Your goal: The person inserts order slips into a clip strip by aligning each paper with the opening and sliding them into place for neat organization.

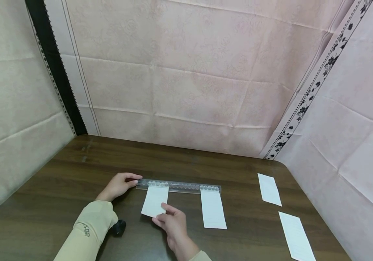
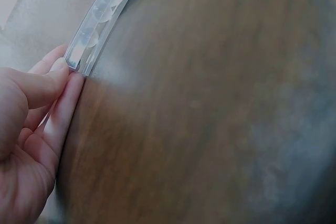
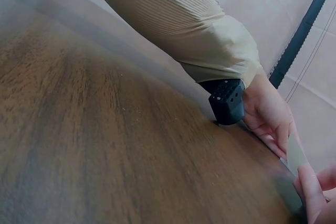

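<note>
A clear plastic strip (image 1: 184, 187) with a row of rounded tabs lies across the table. Its left end is pinched by my left hand (image 1: 118, 185), thumb on top in the left wrist view, where the strip (image 2: 105, 11) runs up and away. Two white paper slips hang from the strip toward me, their top edges under the tabs. Between thumb and fingers, my right hand (image 1: 175, 224) pinches the lower right corner of the left slip (image 1: 155, 201), whose lower edge is slightly raised. The other slip (image 1: 213, 210) lies flat near the strip's right end.
Two loose paper slips lie at the right: a farther one (image 1: 269, 189) and a nearer one (image 1: 296, 235). Brown wood-grain table (image 1: 43, 203) is underneath. Pale cloth walls (image 1: 186, 83) enclose its back and sides. A black device (image 1: 118, 228) sits at my left wrist.
</note>
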{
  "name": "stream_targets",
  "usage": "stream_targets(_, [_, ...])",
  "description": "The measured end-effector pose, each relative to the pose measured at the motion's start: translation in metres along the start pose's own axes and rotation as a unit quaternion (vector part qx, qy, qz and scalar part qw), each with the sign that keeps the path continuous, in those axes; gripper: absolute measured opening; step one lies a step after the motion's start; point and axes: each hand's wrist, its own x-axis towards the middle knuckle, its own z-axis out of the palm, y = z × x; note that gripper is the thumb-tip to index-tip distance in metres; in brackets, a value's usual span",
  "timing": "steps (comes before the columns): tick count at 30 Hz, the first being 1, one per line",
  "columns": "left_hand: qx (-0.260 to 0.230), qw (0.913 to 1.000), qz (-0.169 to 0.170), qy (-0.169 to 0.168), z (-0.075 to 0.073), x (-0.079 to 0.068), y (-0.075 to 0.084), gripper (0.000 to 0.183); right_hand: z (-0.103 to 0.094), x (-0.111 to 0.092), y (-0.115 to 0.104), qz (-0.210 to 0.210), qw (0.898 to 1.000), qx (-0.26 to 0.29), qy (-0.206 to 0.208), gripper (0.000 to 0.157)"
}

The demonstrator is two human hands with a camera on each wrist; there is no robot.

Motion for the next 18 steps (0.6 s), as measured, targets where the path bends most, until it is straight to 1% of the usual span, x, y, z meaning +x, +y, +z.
stream_targets(8, [-0.002,1.0000,-0.003,-0.002,0.0007,-0.0008,0.0004,0.023,-0.0036,0.0013,0.0004,-0.005,1.000,0.003,-0.007,0.047])
stream_targets(15, [-0.009,0.9998,-0.015,-0.002,0.0013,-0.0004,0.0007,0.023,-0.0071,0.0026,-0.0001,-0.007,1.000,-0.002,-0.007,0.046])
stream_targets(18, [-0.005,0.9999,-0.012,-0.004,0.0010,-0.0006,0.0009,0.023,-0.0084,0.0024,-0.0015,-0.005,1.000,-0.006,-0.006,0.046])
